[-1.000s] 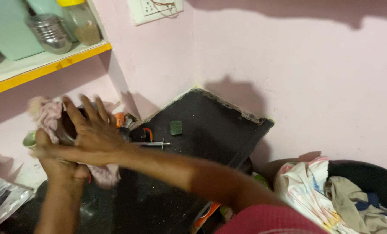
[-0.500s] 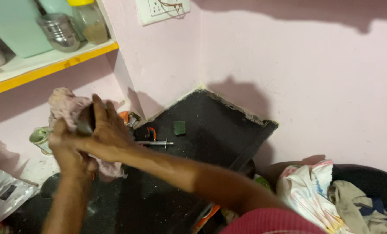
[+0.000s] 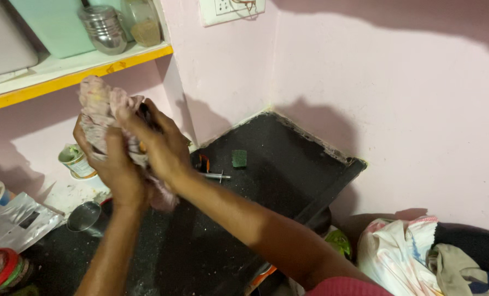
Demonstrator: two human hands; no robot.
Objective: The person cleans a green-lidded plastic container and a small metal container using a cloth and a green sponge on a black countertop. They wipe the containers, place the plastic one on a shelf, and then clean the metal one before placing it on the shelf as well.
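Far left on the black counter (image 3: pixel 288 164): a red-rimmed lid (image 3: pixel 1 268), a silver pouch (image 3: pixel 14 222), a steel cup (image 3: pixel 84 215), a small white tub (image 3: pixel 76 160). Above these, a crumpled pink-white cloth (image 3: pixel 99 107), raised over the counter, gripped from below by the left hand (image 3: pixel 113 164) and pressed from the right by the right hand (image 3: pixel 159 145), fingers curled closed around it. Further right, a green scrub pad (image 3: pixel 239 158) lying flat. Far right, a heap of clothes (image 3: pixel 420 257).

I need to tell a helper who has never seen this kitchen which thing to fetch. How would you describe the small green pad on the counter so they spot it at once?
Start at the black counter that runs into the corner of the pink walls. Near that corner, below the wall socket, lies a small dark green square pad, flat on the stone. It is the only green, square thing there; the thin metal tool beside it is long and silvery.
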